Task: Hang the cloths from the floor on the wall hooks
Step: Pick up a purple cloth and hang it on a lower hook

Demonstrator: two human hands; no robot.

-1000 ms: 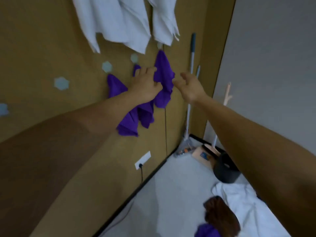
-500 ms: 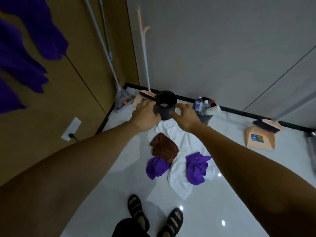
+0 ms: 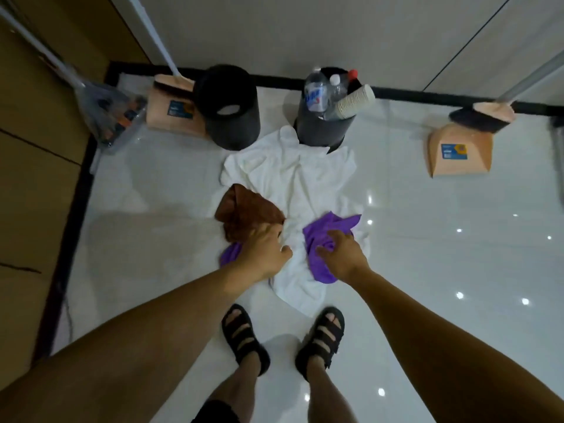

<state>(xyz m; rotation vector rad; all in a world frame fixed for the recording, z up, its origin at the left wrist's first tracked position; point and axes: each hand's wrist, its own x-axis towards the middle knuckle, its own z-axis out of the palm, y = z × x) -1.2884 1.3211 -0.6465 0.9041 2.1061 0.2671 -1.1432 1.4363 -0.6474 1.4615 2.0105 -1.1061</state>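
Observation:
A large white cloth (image 3: 290,172) lies spread on the glossy floor. On its left edge sits a crumpled brown cloth (image 3: 244,212), with a small purple cloth (image 3: 229,254) peeking out below it. Another purple cloth (image 3: 323,236) lies on the white one's right side. My left hand (image 3: 265,251) reaches down with its fingers extended, at the brown cloth's lower edge. My right hand (image 3: 338,254) rests with spread fingers on the right purple cloth. Neither hand grips anything. The wall hooks are out of view.
Two black bins stand behind the cloths: one with a holed top (image 3: 227,108), one (image 3: 326,123) stuffed with bottles and paper cups. Dustpans (image 3: 460,151) and brushes line the far wall. A wooden wall (image 3: 30,148) runs along the left. My sandalled feet (image 3: 244,334) stand just before the cloths.
The view swung from the wall with the hung purple cloth down to the floor. Both hands left the wall and dropped onto the cloth pile.

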